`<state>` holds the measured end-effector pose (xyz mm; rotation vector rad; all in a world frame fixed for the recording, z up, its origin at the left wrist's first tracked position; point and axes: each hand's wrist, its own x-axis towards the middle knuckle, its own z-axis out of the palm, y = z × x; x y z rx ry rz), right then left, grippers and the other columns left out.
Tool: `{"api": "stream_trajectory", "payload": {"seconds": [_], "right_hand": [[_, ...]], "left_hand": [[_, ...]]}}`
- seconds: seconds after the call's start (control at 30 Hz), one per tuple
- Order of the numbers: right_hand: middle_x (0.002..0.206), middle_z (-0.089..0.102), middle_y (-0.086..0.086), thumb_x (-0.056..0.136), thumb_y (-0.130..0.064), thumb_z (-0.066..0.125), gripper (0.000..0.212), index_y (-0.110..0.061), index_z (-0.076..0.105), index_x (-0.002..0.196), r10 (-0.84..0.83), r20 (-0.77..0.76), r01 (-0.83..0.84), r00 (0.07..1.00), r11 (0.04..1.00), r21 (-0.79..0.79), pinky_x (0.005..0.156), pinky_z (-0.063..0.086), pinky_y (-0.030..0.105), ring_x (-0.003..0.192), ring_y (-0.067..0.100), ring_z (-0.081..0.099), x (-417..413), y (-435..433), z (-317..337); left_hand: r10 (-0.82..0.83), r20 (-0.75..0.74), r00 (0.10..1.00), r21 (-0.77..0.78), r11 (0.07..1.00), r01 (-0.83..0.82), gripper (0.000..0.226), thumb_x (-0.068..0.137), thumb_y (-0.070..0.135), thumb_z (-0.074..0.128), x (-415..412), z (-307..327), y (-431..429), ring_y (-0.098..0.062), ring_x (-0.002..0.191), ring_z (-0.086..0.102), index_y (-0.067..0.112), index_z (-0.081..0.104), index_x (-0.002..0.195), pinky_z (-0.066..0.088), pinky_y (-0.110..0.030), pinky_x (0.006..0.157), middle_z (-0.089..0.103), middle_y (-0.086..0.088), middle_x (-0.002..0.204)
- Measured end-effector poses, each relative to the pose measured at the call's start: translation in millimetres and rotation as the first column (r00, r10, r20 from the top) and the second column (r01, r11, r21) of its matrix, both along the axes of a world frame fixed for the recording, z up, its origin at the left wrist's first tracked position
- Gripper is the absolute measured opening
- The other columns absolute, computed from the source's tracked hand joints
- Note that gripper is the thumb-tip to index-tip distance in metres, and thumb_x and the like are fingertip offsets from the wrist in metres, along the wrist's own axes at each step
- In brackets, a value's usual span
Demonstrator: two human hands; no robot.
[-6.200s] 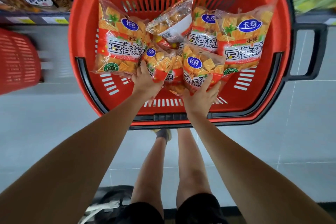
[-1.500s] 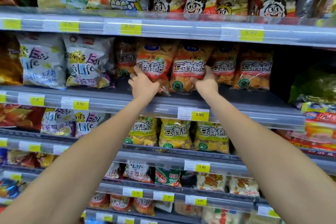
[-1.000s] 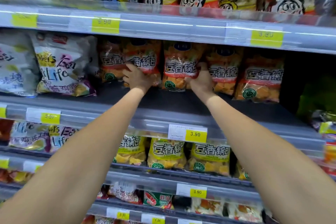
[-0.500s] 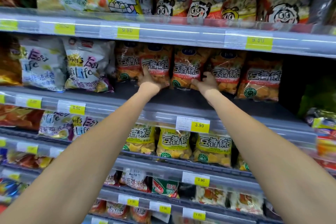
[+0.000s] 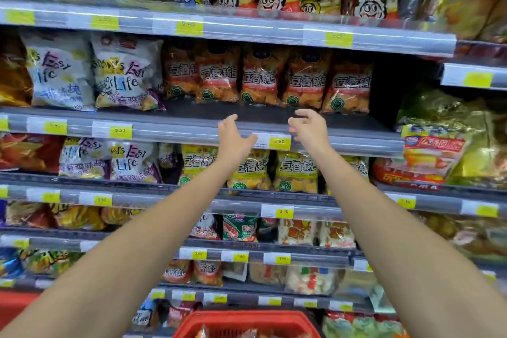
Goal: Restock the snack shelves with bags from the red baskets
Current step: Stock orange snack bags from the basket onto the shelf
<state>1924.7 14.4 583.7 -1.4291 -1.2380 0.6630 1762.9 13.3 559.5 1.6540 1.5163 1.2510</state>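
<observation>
Several orange-red snack bags (image 5: 263, 77) stand upright in a row at the back of the second shelf (image 5: 192, 129). My left hand (image 5: 233, 137) and my right hand (image 5: 308, 127) hover in front of that shelf's edge, fingers relaxed and spread, holding nothing. Both hands are clear of the bags. The rim of a red basket (image 5: 247, 321) with more bags inside shows at the bottom edge of the view.
White "Easy Life" bags (image 5: 90, 74) stand left of the orange-red row. Yellow bags of the same brand (image 5: 249, 170) fill the shelf below. A dark gap (image 5: 384, 90) lies right of the row. Another red basket's edge (image 5: 13, 307) shows at bottom left.
Both hands have let go of the two orange-red bags, now standing in the row, and have drawn back towards me and down. The view has tilted down, showing the red basket.
</observation>
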Motion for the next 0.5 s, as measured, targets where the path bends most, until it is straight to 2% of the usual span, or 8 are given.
{"api": "stream_trajectory", "payload": {"seconds": [0.1, 0.17, 0.27, 0.33, 0.4, 0.5], "right_hand": [[0.109, 0.063, 0.008, 0.094, -0.016, 0.058, 0.026, -0.013, 0.052, 0.119, 0.008, -0.01, -0.008, 1.0, 0.999, -0.05, 0.082, 0.051, 0.033, 0.092, 0.018, 0.062, 3, -31, -25], [0.115, 0.063, 0.009, 0.094, -0.016, 0.057, 0.027, -0.012, 0.054, 0.12, -0.004, 0.012, 0.005, 1.0, 0.996, -0.085, 0.086, 0.051, 0.034, 0.094, 0.018, 0.063, 6, -49, -49], [0.114, 0.064, 0.011, 0.094, -0.013, 0.058, 0.028, -0.008, 0.055, 0.121, -0.036, -0.004, 0.035, 0.999, 0.984, -0.173, 0.071, 0.05, 0.025, 0.083, 0.016, 0.062, 12, -73, -94], [0.112, 0.065, 0.016, 0.094, -0.011, 0.058, 0.023, -0.008, 0.055, 0.117, -0.059, -0.035, 0.047, 0.998, 0.963, -0.264, 0.06, 0.046, 0.02, 0.078, 0.017, 0.06, 17, -90, -134], [0.112, 0.064, 0.019, 0.094, -0.009, 0.056, 0.022, -0.006, 0.056, 0.116, -0.092, -0.06, 0.065, 0.994, 0.934, -0.351, 0.062, 0.046, 0.024, 0.078, 0.02, 0.06, 25, -104, -180], [0.101, 0.064, 0.016, 0.092, -0.002, 0.057, 0.016, -0.004, 0.06, 0.108, -0.159, -0.078, 0.107, 0.984, 0.884, -0.455, 0.059, 0.046, 0.02, 0.075, 0.02, 0.059, 38, -126, -244]], "left_hand": [[-0.051, -0.017, 0.999, -0.059, 0.997, 0.05, 0.067, 0.09, 0.025, 0.065, 9, -27, -23, -0.027, 0.132, 0.037, 0.011, 0.029, 0.145, 0.033, -0.036, 0.105, 0.026, -0.011, 0.148], [-0.104, -0.022, 0.994, -0.123, 0.987, 0.101, 0.07, 0.09, 0.026, 0.066, 15, -49, -35, -0.027, 0.133, 0.037, 0.011, 0.027, 0.147, 0.033, -0.036, 0.107, 0.025, -0.011, 0.15], [-0.186, -0.034, 0.982, -0.253, 0.952, 0.172, 0.073, 0.09, 0.027, 0.066, 25, -94, -54, -0.028, 0.134, 0.037, 0.01, 0.025, 0.147, 0.037, -0.04, 0.107, 0.028, -0.011, 0.152], [-0.237, -0.026, 0.971, -0.356, 0.91, 0.212, 0.069, 0.091, 0.027, 0.065, 28, -132, -70, -0.029, 0.13, 0.043, 0.008, 0.027, 0.146, 0.039, -0.039, 0.101, 0.035, -0.013, 0.149], [-0.274, -0.014, 0.962, -0.439, 0.866, 0.24, 0.065, 0.092, 0.025, 0.063, 31, -171, -87, -0.026, 0.12, 0.05, 0.006, 0.03, 0.144, 0.041, -0.031, 0.092, 0.043, -0.011, 0.142], [-0.315, -0.011, 0.949, -0.549, 0.795, 0.258, 0.048, 0.093, 0.019, 0.061, 33, -225, -109, -0.02, 0.108, 0.046, 0.003, 0.038, 0.132, 0.039, -0.021, 0.077, 0.05, -0.006, 0.115]]}}
